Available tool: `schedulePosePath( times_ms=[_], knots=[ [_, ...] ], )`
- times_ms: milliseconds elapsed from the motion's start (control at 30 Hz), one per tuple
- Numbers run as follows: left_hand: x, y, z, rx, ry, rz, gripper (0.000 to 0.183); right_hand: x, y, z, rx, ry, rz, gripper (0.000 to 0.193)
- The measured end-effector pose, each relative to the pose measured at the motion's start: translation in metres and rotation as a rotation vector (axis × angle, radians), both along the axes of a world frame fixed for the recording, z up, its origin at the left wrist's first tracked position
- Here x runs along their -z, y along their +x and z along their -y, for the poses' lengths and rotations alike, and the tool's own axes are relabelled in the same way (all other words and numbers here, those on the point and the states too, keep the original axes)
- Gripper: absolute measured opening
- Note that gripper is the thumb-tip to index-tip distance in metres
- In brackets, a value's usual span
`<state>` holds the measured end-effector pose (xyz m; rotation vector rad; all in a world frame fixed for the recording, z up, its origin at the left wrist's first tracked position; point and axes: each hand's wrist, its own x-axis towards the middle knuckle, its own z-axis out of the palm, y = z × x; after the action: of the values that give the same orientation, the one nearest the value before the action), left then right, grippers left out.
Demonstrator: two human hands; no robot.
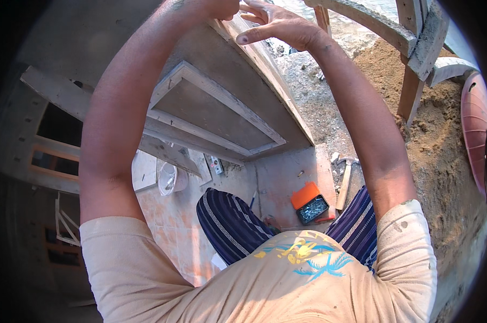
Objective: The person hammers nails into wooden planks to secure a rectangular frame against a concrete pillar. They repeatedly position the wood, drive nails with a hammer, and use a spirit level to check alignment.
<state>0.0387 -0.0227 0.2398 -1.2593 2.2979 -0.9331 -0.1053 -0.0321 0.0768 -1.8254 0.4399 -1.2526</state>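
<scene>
Both arms reach up to the top edge of the view, along a wooden board edge [278, 81] that borders a grey panel [222, 110] with a pale raised frame. My left hand [222, 7] is closed like a fist at the board's upper end; what it holds, if anything, is hidden. Close beside it, my right hand [281, 24] has its thumb and fingers apart, with the thumb over the board. The fingertips of the right hand come near the left hand, and whether they touch cannot be made out.
On the tiled floor below lie an open orange and black box of screws [312, 209] and a hammer [344, 185]. A white bucket [168, 180] and a small level [215, 164] are to the left. Rightward stand wooden framing [410, 91], a sand heap [381, 64] and a reddish pan [474, 129].
</scene>
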Motion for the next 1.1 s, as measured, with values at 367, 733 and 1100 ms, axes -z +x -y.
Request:
schedulePosePath(
  times_ms=[367,733,1100],
  knots=[
    [0.006,-0.016,-0.029,0.017,0.017,-0.126,0.02,0.421,-0.069,-0.08,0.709,1.408,-0.005,0.016],
    [-0.007,-0.021,-0.041,0.022,0.156,-0.361,0.018,0.478,-0.028,-0.166,0.841,1.315,-1.139,0.056],
    [-0.003,-0.04,-0.032,-0.072,0.037,0.011,0.018,0.459,-0.04,-0.162,1.176,1.499,-0.764,0.054]
  ],
)
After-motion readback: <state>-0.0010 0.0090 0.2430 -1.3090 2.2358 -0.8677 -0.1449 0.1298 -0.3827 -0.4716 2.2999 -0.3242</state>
